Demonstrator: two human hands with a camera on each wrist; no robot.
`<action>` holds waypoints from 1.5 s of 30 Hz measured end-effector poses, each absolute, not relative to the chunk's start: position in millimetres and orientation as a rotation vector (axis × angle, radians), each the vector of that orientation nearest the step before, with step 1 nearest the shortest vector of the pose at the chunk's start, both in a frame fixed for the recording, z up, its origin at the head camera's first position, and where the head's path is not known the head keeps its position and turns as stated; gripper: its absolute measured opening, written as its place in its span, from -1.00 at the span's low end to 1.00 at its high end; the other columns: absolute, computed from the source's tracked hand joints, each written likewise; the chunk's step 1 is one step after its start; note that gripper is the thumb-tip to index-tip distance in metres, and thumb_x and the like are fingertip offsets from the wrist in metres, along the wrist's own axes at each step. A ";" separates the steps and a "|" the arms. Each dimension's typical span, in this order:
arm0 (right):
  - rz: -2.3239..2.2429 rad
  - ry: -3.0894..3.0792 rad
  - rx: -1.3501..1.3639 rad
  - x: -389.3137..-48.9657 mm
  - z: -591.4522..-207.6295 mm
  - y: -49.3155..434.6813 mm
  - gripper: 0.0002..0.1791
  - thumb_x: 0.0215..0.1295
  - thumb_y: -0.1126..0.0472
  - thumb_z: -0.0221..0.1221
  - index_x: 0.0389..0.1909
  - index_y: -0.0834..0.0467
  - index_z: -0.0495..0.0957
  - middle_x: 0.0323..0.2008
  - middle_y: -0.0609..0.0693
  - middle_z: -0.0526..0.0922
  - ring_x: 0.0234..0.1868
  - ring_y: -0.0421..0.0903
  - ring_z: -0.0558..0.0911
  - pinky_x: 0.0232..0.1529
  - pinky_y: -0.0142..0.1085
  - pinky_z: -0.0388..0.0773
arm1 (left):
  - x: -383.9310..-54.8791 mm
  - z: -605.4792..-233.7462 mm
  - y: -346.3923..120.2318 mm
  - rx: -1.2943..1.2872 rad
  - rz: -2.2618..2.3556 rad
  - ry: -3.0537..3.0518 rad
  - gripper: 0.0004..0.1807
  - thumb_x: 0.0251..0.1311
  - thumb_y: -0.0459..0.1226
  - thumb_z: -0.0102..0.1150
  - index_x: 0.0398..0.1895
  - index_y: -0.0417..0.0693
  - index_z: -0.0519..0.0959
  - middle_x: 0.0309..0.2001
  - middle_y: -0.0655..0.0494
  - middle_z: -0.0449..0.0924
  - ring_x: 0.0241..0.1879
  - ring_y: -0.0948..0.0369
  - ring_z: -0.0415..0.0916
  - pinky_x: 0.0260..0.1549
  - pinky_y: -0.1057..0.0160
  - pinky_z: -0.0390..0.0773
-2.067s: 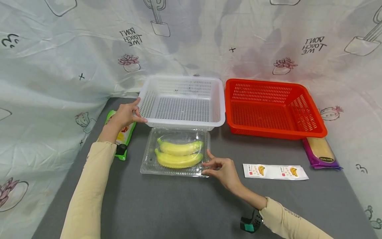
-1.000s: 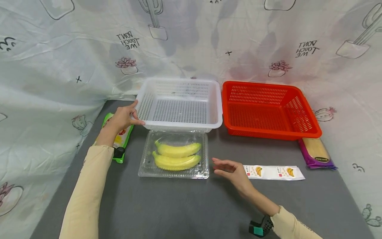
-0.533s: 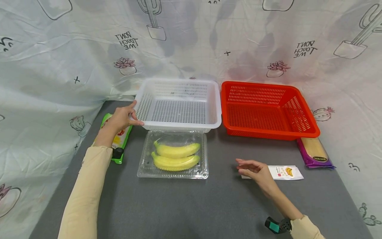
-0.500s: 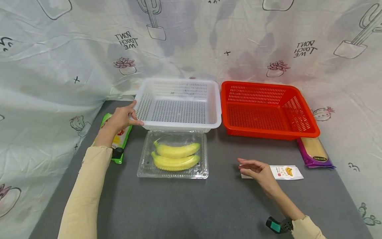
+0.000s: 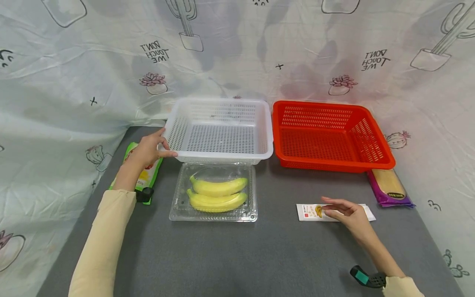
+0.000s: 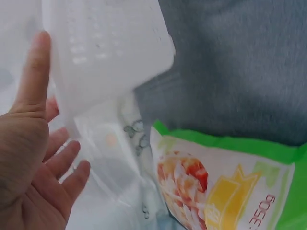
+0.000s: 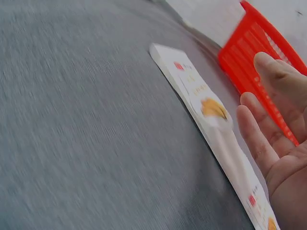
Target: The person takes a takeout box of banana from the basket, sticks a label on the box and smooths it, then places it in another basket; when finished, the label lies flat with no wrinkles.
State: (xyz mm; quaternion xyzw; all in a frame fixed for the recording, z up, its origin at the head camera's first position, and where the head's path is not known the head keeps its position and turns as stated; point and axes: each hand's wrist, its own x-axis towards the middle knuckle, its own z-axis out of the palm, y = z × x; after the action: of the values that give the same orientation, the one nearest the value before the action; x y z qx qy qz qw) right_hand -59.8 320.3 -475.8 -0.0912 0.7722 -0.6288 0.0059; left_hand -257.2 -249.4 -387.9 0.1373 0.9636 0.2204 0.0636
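Observation:
My left hand [image 5: 146,148] rests at the left front corner of the white basket [image 5: 222,156], thumb along its rim. The left wrist view shows that thumb [image 6: 36,76] straight and the other fingers loosely bent beside the basket wall. My right hand [image 5: 350,216] hovers over a white paper strip [image 5: 309,213] printed with bananas, hiding part of it. In the right wrist view, nothing sits between the spread thumb and fingers, and the strip [image 7: 225,148] lies alongside. A clear plastic clamshell box [image 5: 178,206] with two yellow bananas [image 5: 217,201] inside stands before the white basket.
A red basket [image 5: 334,165] stands right of the white one. A purple packet [image 5: 389,187] lies at the right, partly under the red basket's corner in this view. A green food bag [image 5: 148,175] lies beneath my left wrist. A printed curtain [image 5: 222,49] hangs behind the grey table [image 5: 222,255].
My right hand has let go of the clamshell box's right edge and moved right to the paper strip. My left hand stays at the white basket; the view has shifted slightly.

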 end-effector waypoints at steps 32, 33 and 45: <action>-2.212 2.254 -0.322 -59.8 -495.4 358.7 -0.58 0.10 0.68 0.15 0.02 0.68 0.35 0.05 0.13 0.63 -0.04 -0.11 0.66 -0.08 -0.43 0.53 | -85.1 -412.5 5.2 0.594 2.049 1.772 -0.65 0.09 -0.51 0.29 -0.02 -0.41 0.56 0.16 -0.16 0.51 0.15 0.03 0.48 0.04 0.17 0.50; -2.201 2.262 -0.333 -60.3 -495.3 358.0 -0.58 0.09 0.68 0.16 0.01 0.68 0.35 0.05 0.13 0.63 -0.04 -0.11 0.66 -0.08 -0.43 0.53 | -83.5 -419.5 17.9 0.588 2.025 1.771 -0.66 0.09 -0.51 0.30 -0.02 -0.39 0.57 0.15 -0.16 0.52 0.13 0.03 0.49 0.03 0.20 0.50; -2.013 2.347 -0.339 -65.5 -491.4 349.1 -0.55 0.11 0.58 0.23 0.04 0.63 0.39 0.04 0.18 0.62 -0.02 -0.17 0.65 -0.09 -0.43 0.53 | -95.4 -469.0 100.8 0.427 1.937 2.050 -0.59 -0.09 -0.62 0.35 -0.08 -0.30 0.64 0.00 -0.02 0.64 0.04 0.25 0.54 -0.05 0.39 0.50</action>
State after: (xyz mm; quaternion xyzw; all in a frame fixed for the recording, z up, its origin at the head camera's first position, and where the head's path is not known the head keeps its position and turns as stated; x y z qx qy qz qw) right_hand -65.5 349.1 -491.4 -0.1089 0.7546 -0.6469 0.0155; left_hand -95.4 100.8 -469.0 0.1483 0.7112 0.6719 0.1440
